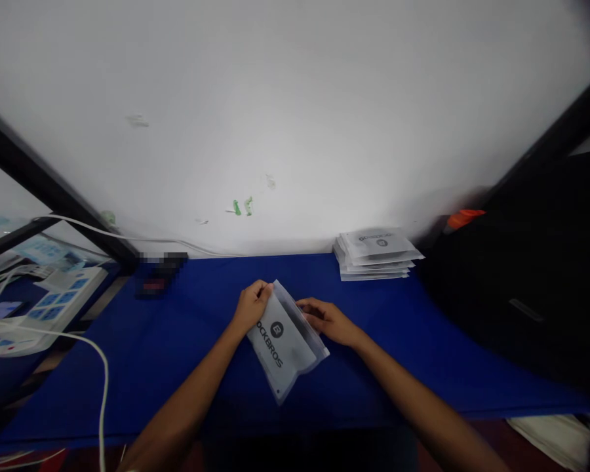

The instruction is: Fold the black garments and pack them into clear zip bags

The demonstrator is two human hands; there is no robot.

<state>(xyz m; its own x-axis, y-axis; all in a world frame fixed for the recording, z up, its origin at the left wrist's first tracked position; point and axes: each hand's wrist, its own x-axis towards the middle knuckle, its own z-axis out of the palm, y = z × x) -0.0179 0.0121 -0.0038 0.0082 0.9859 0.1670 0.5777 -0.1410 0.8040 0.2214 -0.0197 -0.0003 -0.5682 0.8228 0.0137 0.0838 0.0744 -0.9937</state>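
Note:
A frosted plastic zip bag [294, 334] printed with a black logo and the letters "OCKBROS" is held tilted above the blue table. At its upper left corner, my left hand [252, 307] pinches the plastic between thumb and fingers. My right hand [333, 322] is at the long zip edge on the right side, its fingers bent and closed against that edge. Something pale and flat seems to fill the bag, but its kind cannot be made out. Farther back on the right lies a stack of similar white bags [378, 248].
Blue cloth [216, 282] covers the table, with a white wall [295, 118] behind it. A blurred dark object [161, 275] lies at the back left. White power strips [61, 305] and cables are on the left. A large black item [511, 282] stands on the right.

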